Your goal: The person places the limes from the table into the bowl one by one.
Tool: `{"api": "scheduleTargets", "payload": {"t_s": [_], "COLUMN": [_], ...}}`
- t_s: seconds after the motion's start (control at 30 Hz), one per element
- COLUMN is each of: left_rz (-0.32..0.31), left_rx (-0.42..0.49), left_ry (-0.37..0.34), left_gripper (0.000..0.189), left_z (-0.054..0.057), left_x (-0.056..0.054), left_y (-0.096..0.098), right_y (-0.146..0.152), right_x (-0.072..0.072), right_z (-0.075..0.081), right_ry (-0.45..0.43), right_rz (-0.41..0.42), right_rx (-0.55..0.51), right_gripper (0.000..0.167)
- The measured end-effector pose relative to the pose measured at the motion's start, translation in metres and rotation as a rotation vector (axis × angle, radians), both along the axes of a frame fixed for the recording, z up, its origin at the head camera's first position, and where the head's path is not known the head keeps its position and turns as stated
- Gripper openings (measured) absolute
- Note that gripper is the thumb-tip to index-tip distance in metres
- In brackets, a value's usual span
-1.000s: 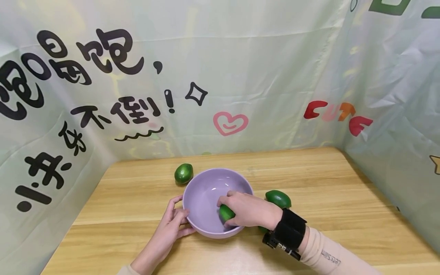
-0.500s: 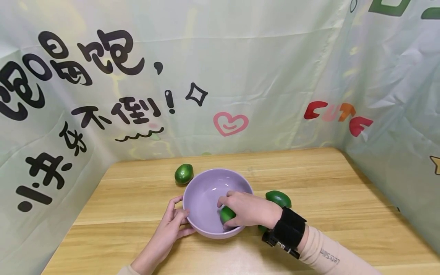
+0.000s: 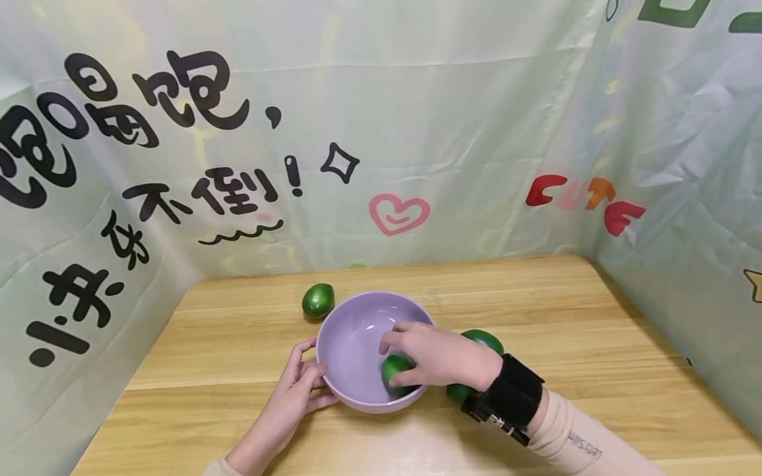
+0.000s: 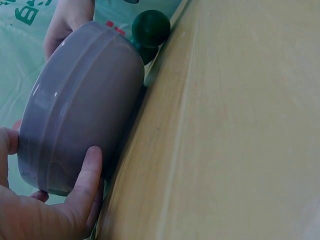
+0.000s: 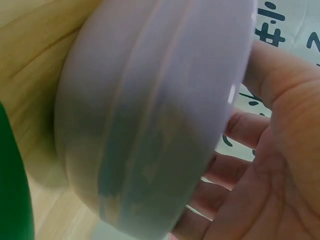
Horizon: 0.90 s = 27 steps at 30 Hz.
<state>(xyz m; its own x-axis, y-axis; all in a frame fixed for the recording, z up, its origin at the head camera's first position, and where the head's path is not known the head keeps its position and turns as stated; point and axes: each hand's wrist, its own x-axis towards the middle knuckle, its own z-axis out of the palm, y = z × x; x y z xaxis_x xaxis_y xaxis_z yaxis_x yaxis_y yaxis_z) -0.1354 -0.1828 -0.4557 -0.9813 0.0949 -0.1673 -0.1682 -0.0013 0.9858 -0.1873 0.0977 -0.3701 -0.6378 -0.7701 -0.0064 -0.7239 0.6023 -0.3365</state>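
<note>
A lilac bowl (image 3: 348, 350) stands on the wooden table. My left hand (image 3: 292, 390) grips its left side, thumb at the rim and fingers spread against the outer wall, as the left wrist view also shows on the bowl (image 4: 90, 105). Inside the bowl, at its right, lies a glossy green lime (image 3: 391, 369). My right hand (image 3: 440, 357) reaches over the right rim above this lime, its fingers loosened and lifted off, the thumb still overlapping the fruit. The right wrist view has the right hand's (image 5: 285, 165) fingers reaching past the rim, their tips hidden by the bowl.
One lime (image 3: 318, 301) sits behind the bowl to the left. Right of the bowl are two more, a lime (image 3: 485, 340) farther back and a lime (image 3: 458, 393) partly hidden under the right wrist. Printed cloth (image 3: 476, 132) walls border the wooden table (image 3: 238, 330).
My right hand has let go of the lime in the bowl, its fingers spreading and rising slightly to the right. The left hand and the bowl stay in place.
</note>
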Motion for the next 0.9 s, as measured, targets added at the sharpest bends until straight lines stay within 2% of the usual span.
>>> {"api": "scheduleTargets", "payload": {"t_s": [0.53,0.9], "left_rz": [-0.002,0.001], "left_rx": [0.007,0.004], "left_ry": [-0.002,-0.002], "left_gripper": [0.055,0.055], "left_z": [0.000,0.000], "left_x": [0.000,0.000], "left_y": [0.000,0.000], "right_y": [0.021,0.038], "right_x": [0.002,0.004], "right_z": [0.010,0.020], "right_ry": [-0.035,0.004], "right_rz": [-0.074,-0.103], "right_rx": [-0.068,-0.127], "right_gripper": [0.038,0.040]}}
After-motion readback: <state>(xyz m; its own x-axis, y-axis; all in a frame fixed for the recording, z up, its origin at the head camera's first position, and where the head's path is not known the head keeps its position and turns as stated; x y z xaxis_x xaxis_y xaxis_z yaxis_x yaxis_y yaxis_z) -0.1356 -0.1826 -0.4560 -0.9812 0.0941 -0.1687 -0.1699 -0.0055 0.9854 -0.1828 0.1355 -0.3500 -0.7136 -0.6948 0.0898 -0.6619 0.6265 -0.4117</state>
